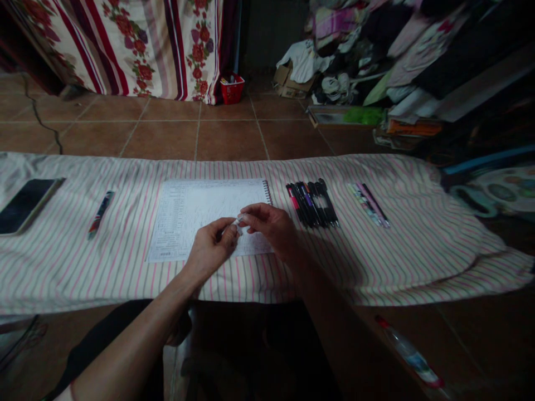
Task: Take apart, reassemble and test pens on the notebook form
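My left hand point(212, 240) and my right hand point(270, 224) meet over a spiral-bound pad point(204, 195) covered with writing or print. Between the fingertips of both hands is a small white piece point(237, 221), too small and dim to name. Each hand is closed in a pinch on it. Just right of the pad lies a row of several pens point(315, 205), mostly black, with one red and one purple among them. Farther right are a few slim light-coloured pens or pencils point(370, 205). A single dark pen with red marks point(100, 214) lies left of the pad.
A striped cloth point(134, 278) covers the long table. A phone point(27, 205) lies at its left end. On the tiled floor are a red basket point(232, 90) behind the table and a plastic bottle point(412, 356) at front right. Clothes point(307, 61) are piled at the back right.
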`<move>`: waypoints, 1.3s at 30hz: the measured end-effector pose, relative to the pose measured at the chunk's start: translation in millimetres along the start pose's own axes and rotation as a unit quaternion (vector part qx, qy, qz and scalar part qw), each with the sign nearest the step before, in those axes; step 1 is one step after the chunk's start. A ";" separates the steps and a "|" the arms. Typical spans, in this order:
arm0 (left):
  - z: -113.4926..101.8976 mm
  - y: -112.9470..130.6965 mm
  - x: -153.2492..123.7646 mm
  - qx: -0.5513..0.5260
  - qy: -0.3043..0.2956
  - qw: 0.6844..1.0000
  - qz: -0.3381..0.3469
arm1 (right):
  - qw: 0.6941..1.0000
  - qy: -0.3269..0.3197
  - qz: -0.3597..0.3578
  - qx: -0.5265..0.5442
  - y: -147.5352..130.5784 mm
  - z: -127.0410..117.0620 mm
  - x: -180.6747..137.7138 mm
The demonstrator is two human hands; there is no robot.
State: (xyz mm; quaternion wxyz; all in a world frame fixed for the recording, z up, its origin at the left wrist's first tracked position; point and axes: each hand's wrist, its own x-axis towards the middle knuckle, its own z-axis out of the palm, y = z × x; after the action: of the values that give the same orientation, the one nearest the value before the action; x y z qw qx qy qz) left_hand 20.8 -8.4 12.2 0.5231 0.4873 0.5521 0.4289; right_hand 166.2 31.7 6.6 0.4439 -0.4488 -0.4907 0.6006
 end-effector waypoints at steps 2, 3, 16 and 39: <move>-0.4 -1.1 0.3 0.003 -0.001 1.000 0.004 | 1.000 -0.001 -0.008 0.006 4.3 0.4 1.2; -0.7 -1.5 0.4 0.005 -0.002 1.000 0.005 | 1.000 -0.001 -0.010 0.007 6.2 0.4 1.8; -15.7 -4.4 -3.6 0.172 -0.016 0.984 0.053 | 0.996 -0.021 -0.029 -0.083 5.2 -0.2 -6.3; -18.8 -8.2 -7.2 0.422 -0.043 0.861 0.282 | 0.933 -0.039 -0.040 -0.355 -1.5 4.0 -21.1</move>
State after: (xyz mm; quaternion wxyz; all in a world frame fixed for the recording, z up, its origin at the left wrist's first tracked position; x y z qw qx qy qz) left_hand 1.2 -16.1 6.9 0.1471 0.8143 0.4960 0.2632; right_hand 166.8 10.6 10.7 0.2595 -0.5334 -0.7063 0.3864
